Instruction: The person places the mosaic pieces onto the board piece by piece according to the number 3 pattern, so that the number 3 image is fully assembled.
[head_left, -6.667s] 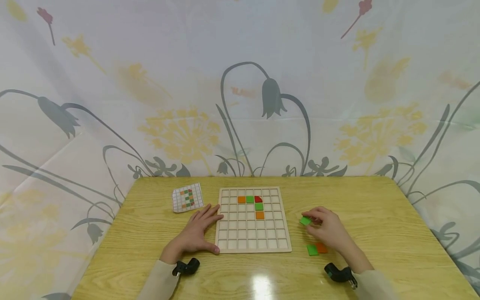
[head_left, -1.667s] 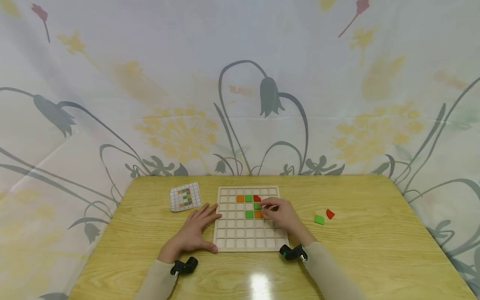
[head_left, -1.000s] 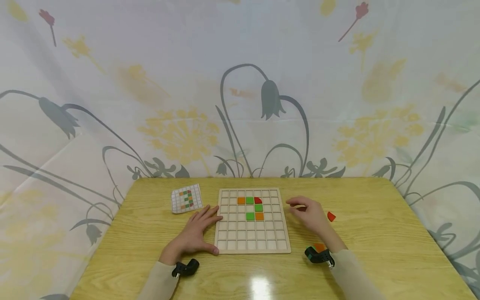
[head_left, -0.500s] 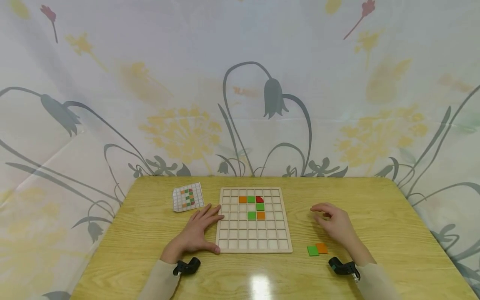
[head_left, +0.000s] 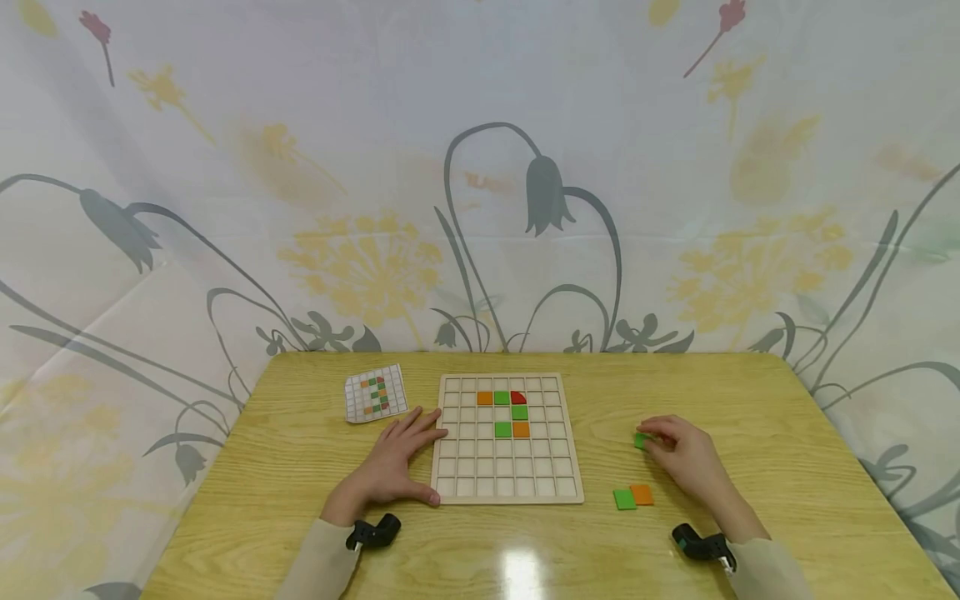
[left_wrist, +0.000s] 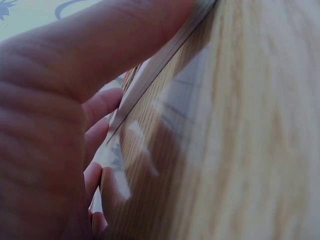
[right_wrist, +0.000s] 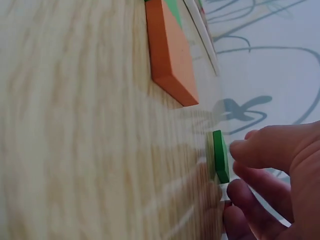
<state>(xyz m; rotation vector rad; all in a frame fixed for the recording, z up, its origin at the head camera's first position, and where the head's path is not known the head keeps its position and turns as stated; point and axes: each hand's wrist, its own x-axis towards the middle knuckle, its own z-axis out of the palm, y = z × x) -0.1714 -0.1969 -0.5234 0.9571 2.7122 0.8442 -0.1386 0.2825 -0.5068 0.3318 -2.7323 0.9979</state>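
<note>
My left hand (head_left: 392, 465) lies with spread fingers against the left edge of a wooden grid board (head_left: 476, 468), thumb at its lower left corner; the left wrist view shows thumb and fingertips along that edge. Orange and green square tiles and a red quarter-round tile (head_left: 517, 398) sit in the board's cells. Right of the board, my right hand (head_left: 686, 457) pinches a loose green tile (head_left: 640, 440) between thumb and fingers, low over the table. In the right wrist view the green tile (right_wrist: 221, 157) stands right at the thumb tip. A bit of red (right_wrist: 228, 204) shows behind the fingers.
A green tile (head_left: 625, 500) and an orange tile (head_left: 642, 495) lie side by side below my right hand. A pattern card (head_left: 376, 394) with coloured squares lies left of the board. Behind the wooden table (head_left: 810, 467) hangs a flowered cloth (head_left: 345, 100).
A green tile was added left of the lower orange one on the board. My right hand then withdrew from the board to the right and closed on the loose green tile. The left hand stayed.
</note>
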